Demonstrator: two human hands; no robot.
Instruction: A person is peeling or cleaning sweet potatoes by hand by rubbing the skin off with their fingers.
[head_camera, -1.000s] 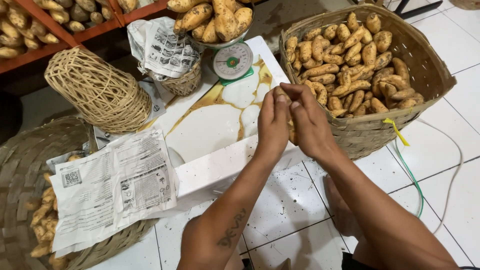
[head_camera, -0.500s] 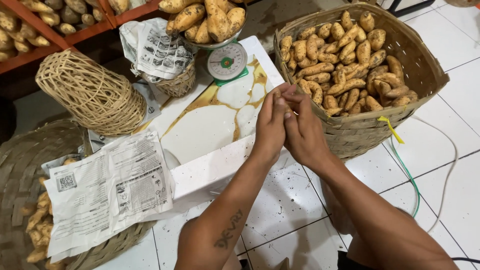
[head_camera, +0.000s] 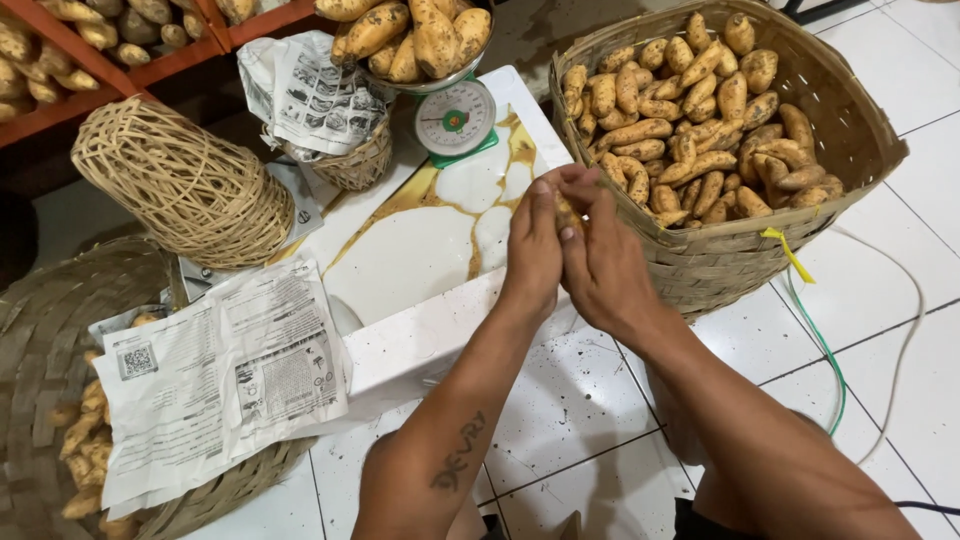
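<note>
Head view is showing me both hands meeting over the white table (head_camera: 420, 340), in front of the big woven basket (head_camera: 860, 140). Left hand (head_camera: 532, 250) and right hand (head_camera: 600, 265) are pressing together, and the fingers are closing around a small sweet potato (head_camera: 566, 213), of which I am seeing only a thin yellowish strip between the thumbs.

As I am judging it, the work is somewhere in the middle: the big basket is holding many sweet potatoes, the bowl of the green scale (head_camera: 455, 120) is carrying a heap of them, and the flat basket (head_camera: 60, 330) at the left is having only some, half covered by printed paper sheets (head_camera: 215, 385). So much sorting or weighing is probably remaining, and this one potato is not yet placed anywhere.

Hidden from me: most of the potato in the hands, what exactly the fingers are doing to it, and the needle of the scale, which is too small for reading. The wicker ball (head_camera: 185, 185) is standing apart, untouched
</note>
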